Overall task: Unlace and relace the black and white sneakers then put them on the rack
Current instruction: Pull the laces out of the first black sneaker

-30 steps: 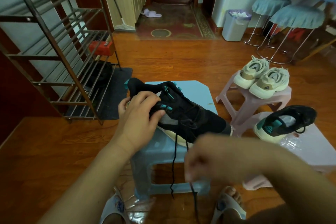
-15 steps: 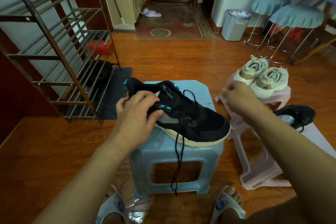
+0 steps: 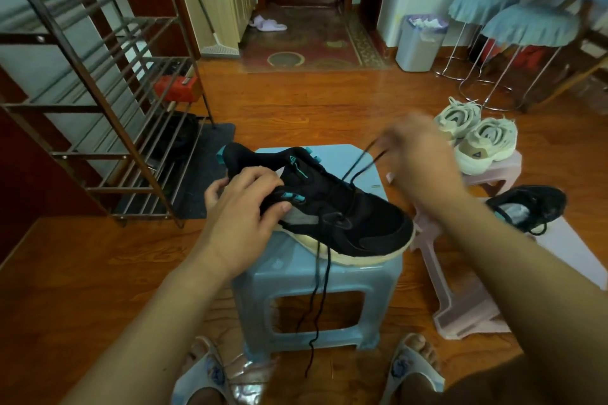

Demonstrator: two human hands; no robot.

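Note:
A black sneaker with a white sole (image 3: 348, 223) lies on a light blue plastic stool (image 3: 316, 293), toe to the right. My left hand (image 3: 243, 207) grips its collar and heel side. My right hand (image 3: 418, 154), blurred by motion, is raised above and right of the shoe and pinches a loop of the black lace (image 3: 362, 168) drawn taut up out of the eyelets. Two loose lace ends (image 3: 316, 309) hang down over the stool's front. The second black sneaker (image 3: 526, 207) lies on its side on a pale surface at the right.
A metal shoe rack (image 3: 98, 115) stands at the left on a dark mat. A pair of cream sneakers (image 3: 477, 141) sits on a pink stool (image 3: 454, 289) at the right. Behind are a bin (image 3: 419, 43) and two covered round stools (image 3: 526, 26). My sandalled feet are below.
My right hand rose from low in front of the stool, swung right, then came up above the shoe, drawing a lace loop out. The left hand stayed on the shoe.

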